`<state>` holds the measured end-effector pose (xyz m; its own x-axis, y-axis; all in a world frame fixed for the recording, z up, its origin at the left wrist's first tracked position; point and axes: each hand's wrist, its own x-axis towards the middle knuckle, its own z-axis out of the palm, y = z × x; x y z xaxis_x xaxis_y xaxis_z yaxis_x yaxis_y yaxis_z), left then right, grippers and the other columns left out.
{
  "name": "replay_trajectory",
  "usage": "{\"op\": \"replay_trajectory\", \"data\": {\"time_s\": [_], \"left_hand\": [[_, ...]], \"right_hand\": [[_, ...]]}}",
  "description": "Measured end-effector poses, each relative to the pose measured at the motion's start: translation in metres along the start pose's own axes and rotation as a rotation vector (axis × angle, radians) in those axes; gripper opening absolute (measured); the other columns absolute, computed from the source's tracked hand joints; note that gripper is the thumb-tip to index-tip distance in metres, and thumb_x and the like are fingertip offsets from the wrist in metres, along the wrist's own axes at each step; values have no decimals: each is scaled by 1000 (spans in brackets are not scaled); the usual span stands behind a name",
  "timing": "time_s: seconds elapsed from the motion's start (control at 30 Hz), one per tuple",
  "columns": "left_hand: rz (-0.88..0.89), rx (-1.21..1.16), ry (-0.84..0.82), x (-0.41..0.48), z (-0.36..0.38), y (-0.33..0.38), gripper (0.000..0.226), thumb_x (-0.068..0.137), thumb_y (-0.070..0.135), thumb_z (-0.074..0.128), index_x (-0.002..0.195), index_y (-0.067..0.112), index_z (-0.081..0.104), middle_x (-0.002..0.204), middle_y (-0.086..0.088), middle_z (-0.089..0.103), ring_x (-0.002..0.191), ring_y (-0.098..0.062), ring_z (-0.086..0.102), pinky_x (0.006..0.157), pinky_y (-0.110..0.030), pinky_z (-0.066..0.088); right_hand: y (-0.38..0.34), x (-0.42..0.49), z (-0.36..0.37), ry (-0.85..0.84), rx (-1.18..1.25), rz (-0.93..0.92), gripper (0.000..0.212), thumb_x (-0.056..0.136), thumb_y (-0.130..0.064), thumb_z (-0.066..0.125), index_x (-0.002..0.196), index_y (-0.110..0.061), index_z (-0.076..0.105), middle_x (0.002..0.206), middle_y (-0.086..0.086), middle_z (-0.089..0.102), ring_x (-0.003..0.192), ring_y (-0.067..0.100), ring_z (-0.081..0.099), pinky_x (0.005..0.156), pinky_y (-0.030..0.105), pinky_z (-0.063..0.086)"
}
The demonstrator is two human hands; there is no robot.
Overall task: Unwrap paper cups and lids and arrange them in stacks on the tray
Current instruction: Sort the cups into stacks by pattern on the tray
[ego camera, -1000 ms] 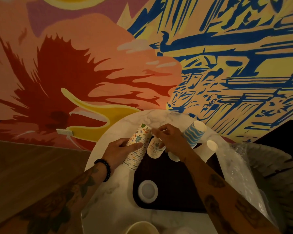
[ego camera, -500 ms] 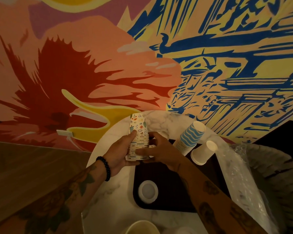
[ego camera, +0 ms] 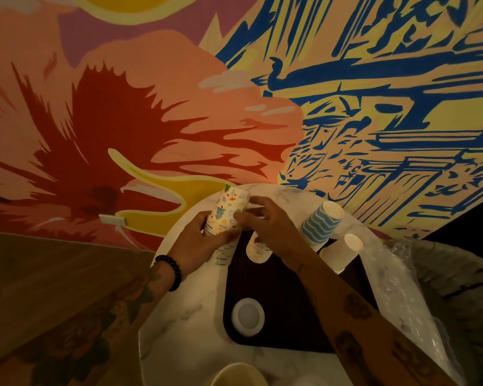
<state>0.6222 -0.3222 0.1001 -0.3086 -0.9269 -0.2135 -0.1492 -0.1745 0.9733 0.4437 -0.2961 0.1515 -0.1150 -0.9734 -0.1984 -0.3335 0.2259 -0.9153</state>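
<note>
Patterned stack (ego camera: 226,211): a tall stack of printed paper cups, held above the far left corner of the tray (ego camera: 285,305), almost upright with a small tilt; the rims seem to point down
Left hand (ego camera: 197,242): fingers curled round the lower part of the patterned stack, carrying its weight
Right hand (ego camera: 267,227): fingers bent, the tips pinch the upper part of the same stack from the right side
Short stack (ego camera: 258,250): fewer cups of the same print, standing on the far part of the tray, just below the right hand
Blue wave stack (ego camera: 321,225): leaning at the far right of the tray, with plain white cups (ego camera: 342,250) just beside it
Lid (ego camera: 247,316): one white lid, lying flat on the near left part of the tray
Plastic wrap (ego camera: 399,288): clear and crumpled, on the right side of the desk (ego camera: 179,335)
Handling: I judge the paper cups very light and thin; they crush easily under a hard squeeze, and nested cups stick together or slide apart
Where to hold: round the lower rings with one hand, where the rims make the wall stiffer, and guide the top lightly with the other
Risk: a tall stack may bend in the middle and tip when set down
</note>
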Motion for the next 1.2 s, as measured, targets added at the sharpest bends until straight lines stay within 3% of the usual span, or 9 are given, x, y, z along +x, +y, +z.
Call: {"op": "replay_trajectory", "data": {"time_s": [0.17, 0.3, 0.4, 0.57, 0.67, 0.77, 0.83, 0.97, 1.2], "left_hand": [[194, 328, 22, -3, 0, -6, 59, 70, 36, 87, 119, 34, 53, 103, 19, 64, 90, 5, 61, 70, -8, 46], [234, 489, 17, -2, -4, -8, 63, 66, 41, 88, 119, 31, 55, 103, 17, 61, 89, 4, 58, 71, -10, 43], [182, 484, -28, 0, -7, -12, 64, 65, 43, 89, 118, 31, 56, 102, 18, 63, 90, 5, 59, 70, -8, 42], [68, 422, -49, 2, -12, -21, 64, 62, 44, 90, 115, 28, 58, 104, 13, 65, 90, 1, 60, 70, -13, 46], [-40, 283, 14, 3, -19, -25, 83, 43, 63, 81, 114, 27, 59, 105, 9, 68, 94, -11, 65, 82, -32, 55], [-114, 188, 74, 3, -23, -26, 76, 59, 48, 90, 121, 22, 53, 110, 4, 66, 97, -15, 64, 90, -40, 54], [-139, 155, 103, 1, -23, -26, 66, 70, 35, 89, 120, 21, 48, 111, 3, 63, 96, -14, 63, 91, -40, 54], [-148, 148, 107, -1, -20, -26, 63, 70, 35, 88, 115, 20, 48, 109, 5, 62, 97, -15, 63, 90, -42, 55], [-124, 153, 94, -2, -16, -28, 64, 69, 36, 88, 119, 20, 52, 110, 4, 65, 97, -16, 66, 89, -42, 56]], "right_hand": [[1, 8, 3, 182, 27, 29, 44, 82, -51, 76, 117, -30, 60, 107, -5, 67, 94, 11, 67, 69, 23, 53], [15, 9, 3, 157, 65, 77, 42, 84, -42, 78, 116, -20, 62, 108, 5, 70, 74, 13, 64, 51, 16, 48], [20, 9, 0, 117, 82, 104, 37, 87, -37, 77, 117, -21, 62, 107, 4, 70, 67, 11, 64, 52, 19, 49], [16, 12, -17, 200, 113, 69, 31, 88, -33, 75, 114, -24, 61, 110, 6, 70, 79, 15, 63, 53, 20, 48], [11, 16, -36, 385, -8, 40, 42, 85, -41, 76, 119, -24, 57, 112, 1, 67, 92, 15, 66, 69, 30, 57], [11, 18, -45, 473, -233, 25, 49, 85, -41, 75, 125, -23, 52, 110, -3, 60, 99, 17, 60, 83, 37, 56], [16, 21, -44, 464, -344, 15, 51, 85, -41, 74, 125, -24, 47, 110, -3, 58, 100, 20, 59, 85, 40, 55], [39, 26, -38, 391, -453, 69, 54, 84, -42, 75, 124, -25, 43, 118, 4, 59, 105, 27, 60, 89, 49, 55], [67, 28, -34, 246, -537, 166, 72, 83, -51, 74, 140, -22, 40, 136, 6, 54, 118, 27, 56, 92, 41, 51]]}}
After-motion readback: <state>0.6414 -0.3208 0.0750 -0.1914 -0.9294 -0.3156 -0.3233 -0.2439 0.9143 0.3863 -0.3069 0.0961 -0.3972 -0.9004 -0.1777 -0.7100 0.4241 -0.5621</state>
